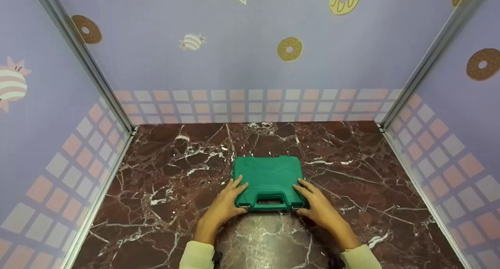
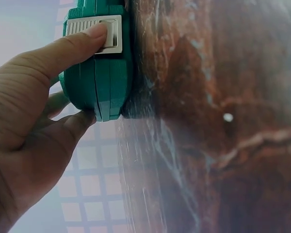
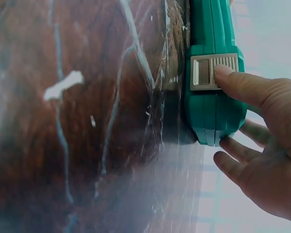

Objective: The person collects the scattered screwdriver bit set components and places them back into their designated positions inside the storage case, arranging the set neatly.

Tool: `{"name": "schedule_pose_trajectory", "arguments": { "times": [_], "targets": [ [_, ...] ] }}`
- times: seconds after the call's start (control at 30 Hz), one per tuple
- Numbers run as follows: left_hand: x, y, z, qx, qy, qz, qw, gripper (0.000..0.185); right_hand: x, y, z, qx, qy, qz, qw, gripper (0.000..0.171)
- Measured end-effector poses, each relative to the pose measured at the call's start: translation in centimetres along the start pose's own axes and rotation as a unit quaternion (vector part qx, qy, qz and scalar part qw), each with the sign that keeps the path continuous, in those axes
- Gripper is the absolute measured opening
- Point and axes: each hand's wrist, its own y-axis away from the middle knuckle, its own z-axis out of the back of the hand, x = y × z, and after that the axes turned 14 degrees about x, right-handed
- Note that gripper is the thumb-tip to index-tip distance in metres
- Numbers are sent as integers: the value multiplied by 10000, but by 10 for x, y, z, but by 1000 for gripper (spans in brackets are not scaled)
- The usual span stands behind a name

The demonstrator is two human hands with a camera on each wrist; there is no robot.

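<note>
A green plastic carrying case (image 1: 269, 175) lies flat on the marble-patterned table, its lid down and its handle toward me. My left hand (image 1: 224, 204) holds the near left corner, fingertips on the lid and side. In the left wrist view, that thumb presses on a silver metal latch (image 2: 115, 36). My right hand (image 1: 318, 204) holds the near right corner in the same way. Its thumb rests on the ribbed part of the other latch (image 3: 201, 73), as the right wrist view shows. Both latches lie flat against the case front.
The dark red, white-veined tabletop (image 1: 168, 230) spreads around the case. Lilac panels (image 1: 250, 65) printed with donuts, sweets and checks stand at the back and both sides, with metal posts (image 1: 422, 65) at the corners.
</note>
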Motion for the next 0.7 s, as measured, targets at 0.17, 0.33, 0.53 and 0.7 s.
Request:
{"name": "schedule_pose_trajectory", "arguments": {
  "times": [0.17, 0.33, 0.53, 0.7],
  "targets": [
    [0, 0, -1, -55, -14, -37, 10000, 86, 1, -1, 0, -22, 34, -69, 10000, 78],
    [0, 0, 0, -56, 3, -63, 10000, 85, 3, -3, 0, -143, 196, -100, 9997, 75],
    [0, -1, 1, -43, 1, -51, 10000, 86, 4, -6, 1, -383, 373, -40, 9986, 72],
    [1, 0, 1, 35, 64, 41, 10000, 85, 5, -6, 0, -434, 370, -61, 9984, 73]
  ]
}}
